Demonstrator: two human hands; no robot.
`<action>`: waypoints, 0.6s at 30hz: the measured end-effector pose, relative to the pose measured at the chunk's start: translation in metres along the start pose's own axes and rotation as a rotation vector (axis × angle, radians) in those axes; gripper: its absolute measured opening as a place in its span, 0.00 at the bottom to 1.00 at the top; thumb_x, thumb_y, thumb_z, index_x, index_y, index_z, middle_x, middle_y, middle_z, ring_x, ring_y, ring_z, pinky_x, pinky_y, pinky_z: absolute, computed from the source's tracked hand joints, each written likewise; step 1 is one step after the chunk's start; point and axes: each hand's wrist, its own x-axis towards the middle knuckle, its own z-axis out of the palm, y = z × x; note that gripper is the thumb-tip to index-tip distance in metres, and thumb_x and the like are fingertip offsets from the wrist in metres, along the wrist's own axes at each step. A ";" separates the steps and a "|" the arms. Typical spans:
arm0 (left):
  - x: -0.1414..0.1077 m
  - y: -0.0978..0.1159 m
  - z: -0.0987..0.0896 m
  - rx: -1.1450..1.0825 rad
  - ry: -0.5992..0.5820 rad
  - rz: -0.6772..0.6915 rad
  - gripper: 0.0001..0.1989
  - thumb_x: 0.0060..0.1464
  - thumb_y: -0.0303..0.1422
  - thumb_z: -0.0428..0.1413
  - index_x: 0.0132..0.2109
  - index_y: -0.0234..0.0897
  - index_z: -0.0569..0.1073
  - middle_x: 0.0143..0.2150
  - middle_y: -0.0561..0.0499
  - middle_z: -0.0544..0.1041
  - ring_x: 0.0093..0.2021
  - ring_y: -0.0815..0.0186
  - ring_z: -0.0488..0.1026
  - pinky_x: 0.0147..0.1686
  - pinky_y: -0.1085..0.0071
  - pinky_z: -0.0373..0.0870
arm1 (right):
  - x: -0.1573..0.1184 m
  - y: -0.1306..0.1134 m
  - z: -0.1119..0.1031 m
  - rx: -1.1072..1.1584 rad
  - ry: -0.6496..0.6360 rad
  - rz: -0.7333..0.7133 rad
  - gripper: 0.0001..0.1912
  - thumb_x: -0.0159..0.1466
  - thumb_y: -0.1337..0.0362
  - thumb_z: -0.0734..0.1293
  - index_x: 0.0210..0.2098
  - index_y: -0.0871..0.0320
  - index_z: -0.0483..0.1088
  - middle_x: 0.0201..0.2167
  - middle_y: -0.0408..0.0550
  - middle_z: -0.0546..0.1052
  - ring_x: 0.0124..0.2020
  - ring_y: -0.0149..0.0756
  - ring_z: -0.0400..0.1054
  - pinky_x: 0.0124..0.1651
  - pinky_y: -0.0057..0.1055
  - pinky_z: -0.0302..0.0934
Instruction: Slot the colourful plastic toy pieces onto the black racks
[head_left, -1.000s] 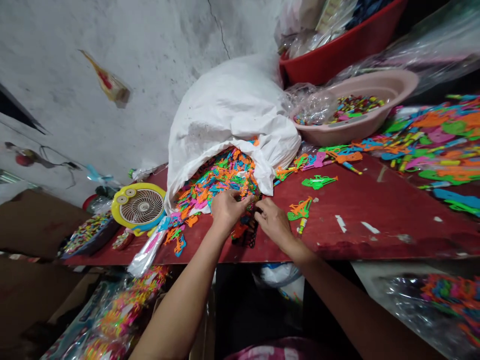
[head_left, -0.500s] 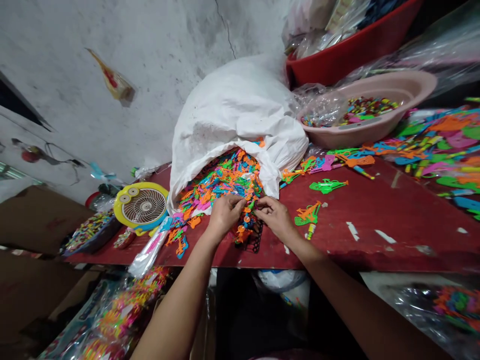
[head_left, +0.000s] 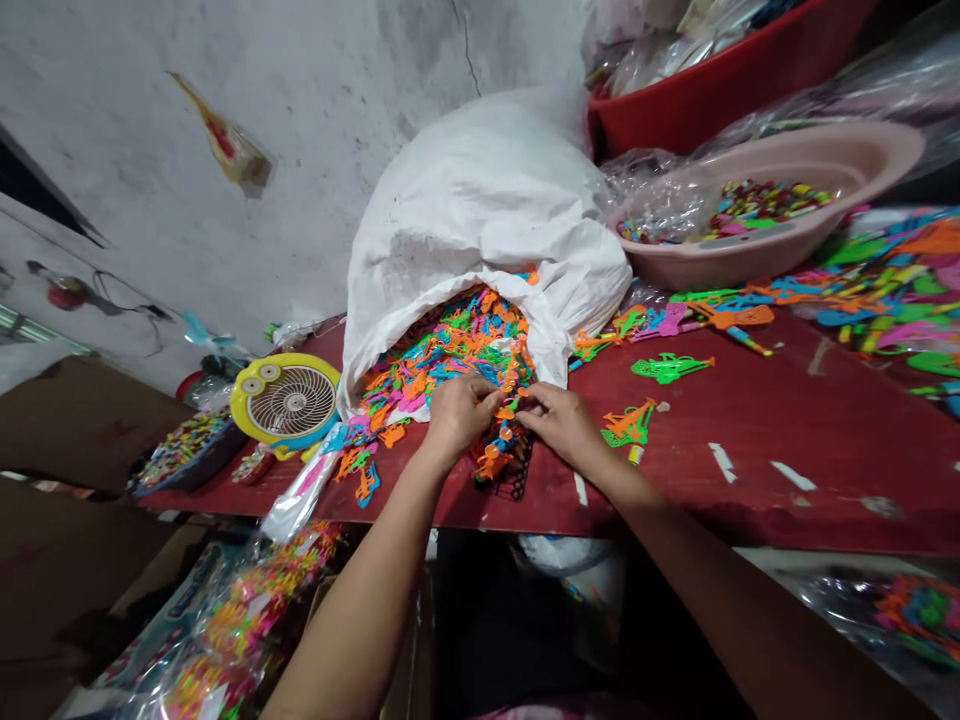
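My left hand (head_left: 461, 415) is closed, its thumb and fingertips pinched at the left of a black holed rack (head_left: 511, 484). Opposite it, my right hand (head_left: 559, 425) is closed too, with bent fingertips close to the same spot. What each pinch holds is too small to make out. Small orange, blue and green plastic pieces (head_left: 493, 462) stand in a row on the rack between my hands. Just behind, a heap of colourful plastic toy pieces (head_left: 442, 350) spills from the mouth of a white sack (head_left: 465, 210).
On the red table (head_left: 675, 500), a green piece (head_left: 671, 368) and an orange-and-green pair (head_left: 628, 424) lie to the right. A pink basin (head_left: 720, 262) of small parts stands behind them. At the left are a yellow fan (head_left: 292, 400) and a dark tray of small pieces (head_left: 184, 455).
The view has shifted slightly, so things at the right sit farther right. Both hands stay at the rack; a green piece between the fingertips before now shows less, with orange there.
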 end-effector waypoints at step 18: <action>-0.003 0.022 0.006 0.189 0.037 -0.128 0.18 0.51 0.48 0.59 0.29 0.36 0.74 0.30 0.49 0.75 0.29 0.64 0.69 0.27 0.71 0.56 | -0.002 0.011 -0.005 0.267 -0.117 0.190 0.13 0.47 0.69 0.64 0.34 0.57 0.69 0.25 0.39 0.72 0.26 0.30 0.64 0.30 0.25 0.57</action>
